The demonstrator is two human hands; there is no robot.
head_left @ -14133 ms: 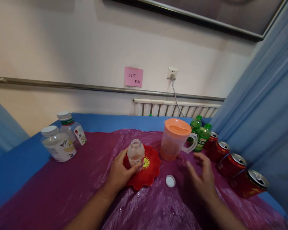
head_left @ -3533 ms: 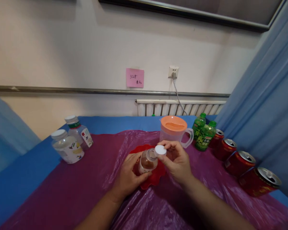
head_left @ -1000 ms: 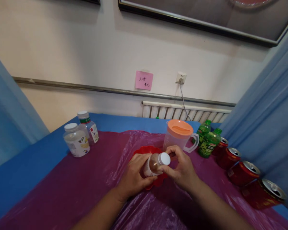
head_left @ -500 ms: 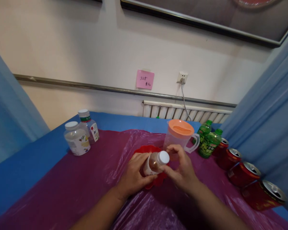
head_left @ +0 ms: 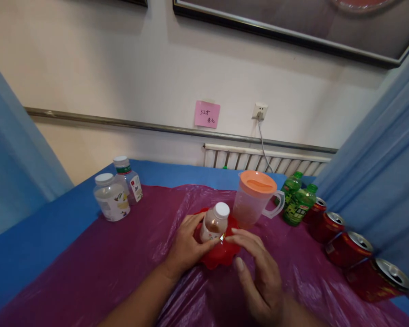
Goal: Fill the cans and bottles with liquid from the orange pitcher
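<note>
A clear plastic bottle [head_left: 215,222] with a white cap and a printed label stands nearly upright over the red scalloped dish [head_left: 215,258]. Around its left side wrap the fingers and thumb of my left hand [head_left: 188,243]. My right hand [head_left: 259,272] is apart from the bottle, low on its right, fingers spread and holding nothing. Part of the dish is hidden behind the bottle and my left hand. Just beyond my right hand stands a translucent pitcher [head_left: 247,204] with an orange lid and a handle on its right.
Two capped clear containers, a wide jar [head_left: 112,200] and a bottle [head_left: 132,184], stand at the left. Green bottles [head_left: 298,204] and a row of red cans [head_left: 349,249] line the right. Purple plastic sheeting [head_left: 122,259] covers much of the blue table [head_left: 27,231].
My right hand has left the bottle's cap and moved down and toward me, opening. The bottle, still in my left hand, has shifted slightly left and become more upright.
</note>
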